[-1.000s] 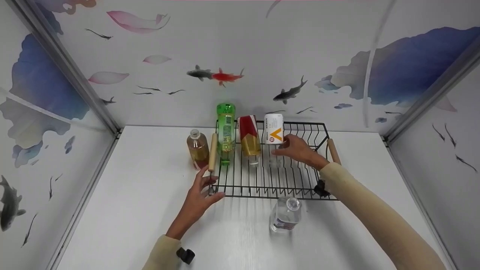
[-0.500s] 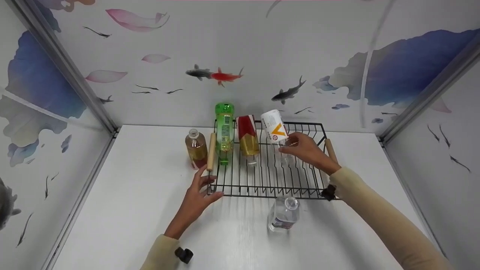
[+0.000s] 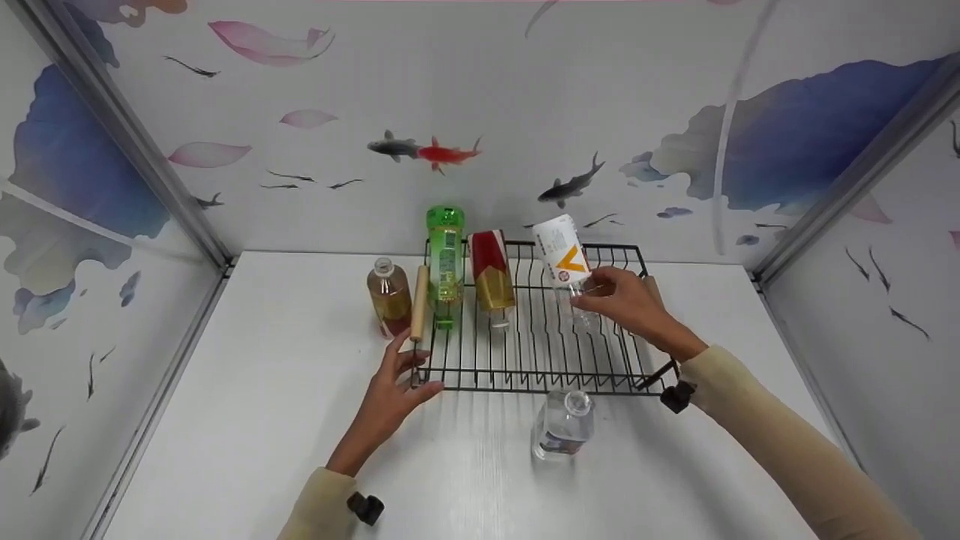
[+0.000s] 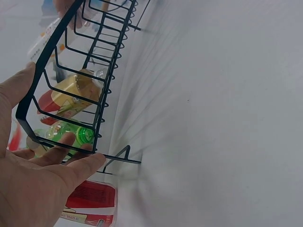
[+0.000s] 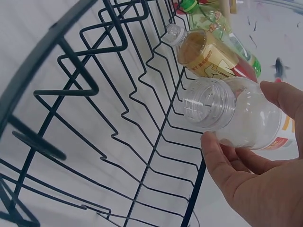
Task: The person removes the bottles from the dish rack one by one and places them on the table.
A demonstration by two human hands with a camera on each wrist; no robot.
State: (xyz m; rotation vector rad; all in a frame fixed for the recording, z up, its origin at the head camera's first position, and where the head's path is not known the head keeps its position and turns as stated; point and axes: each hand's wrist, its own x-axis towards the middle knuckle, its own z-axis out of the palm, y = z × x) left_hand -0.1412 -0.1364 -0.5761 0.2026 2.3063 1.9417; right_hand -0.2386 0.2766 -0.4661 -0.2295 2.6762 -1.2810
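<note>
Before me is a white counter (image 3: 285, 390) with an uncapped clear bottle (image 3: 562, 431) standing on its near part. On my left stands an amber bottle (image 3: 391, 300), its mouth bare. Behind the counter, I face a pale wall (image 3: 457, 90) printed with a black fish (image 3: 392, 146) meeting a red fish (image 3: 448, 154), and another dark fish (image 3: 568, 186) to their right. Pink petals (image 3: 210, 154) lie to my left, a blue lotus leaf (image 3: 817, 142) to my right. Grey metal strips (image 3: 120, 124) edge the corners.

The clear bottle (image 5: 253, 113) has a white-and-orange label (image 3: 559, 251); the rack (image 3: 525, 391) is black.
</note>
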